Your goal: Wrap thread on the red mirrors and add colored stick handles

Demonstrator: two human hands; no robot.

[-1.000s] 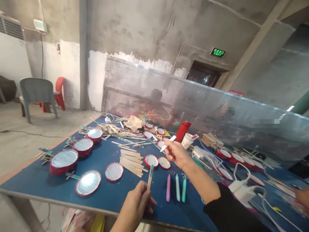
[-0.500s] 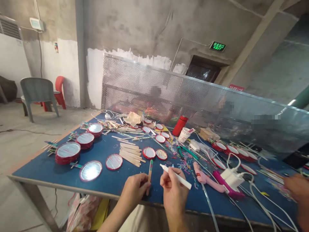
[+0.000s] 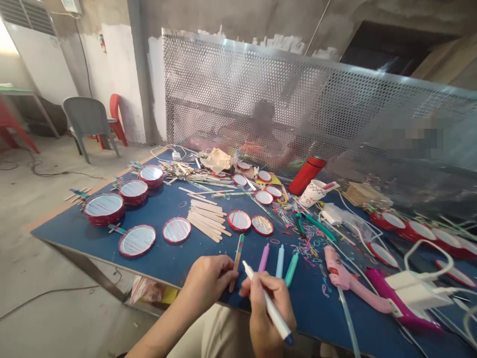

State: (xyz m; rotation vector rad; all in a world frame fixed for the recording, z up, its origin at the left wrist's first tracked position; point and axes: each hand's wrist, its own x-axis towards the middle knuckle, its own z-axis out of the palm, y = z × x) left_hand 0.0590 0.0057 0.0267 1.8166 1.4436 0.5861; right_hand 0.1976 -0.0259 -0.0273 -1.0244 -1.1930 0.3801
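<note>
Between the fingertips of my left hand [image 3: 214, 273] a wooden craft stick [image 3: 237, 256] stands upright at the table's near edge, its upper end coloured green and reddish. My right hand [image 3: 270, 303] grips a white marker pen [image 3: 274, 311] with a dark blue rear end. The pen's pale tip points toward the stick and looks slightly apart from it. Just beyond my right hand lie a purple marker [image 3: 264, 256], a light blue marker [image 3: 279, 261] and a teal marker [image 3: 291, 269]. Plain craft sticks [image 3: 208, 219] are fanned out past my left hand.
Round red-rimmed pieces [image 3: 177, 230] lie about the blue table [image 3: 167, 266], some stacked at left. A pink glue gun [image 3: 350, 281], power strip [image 3: 406, 303] and cables occupy the right. Behind are pliers [image 3: 316, 226], a paper cup [image 3: 312, 194], a red flask [image 3: 307, 175] and a perforated metal screen [image 3: 223, 89].
My view has tilted down and come closer to the table. The white marker's rear end has swung down toward me. Three coloured markers now show beyond my right hand.
</note>
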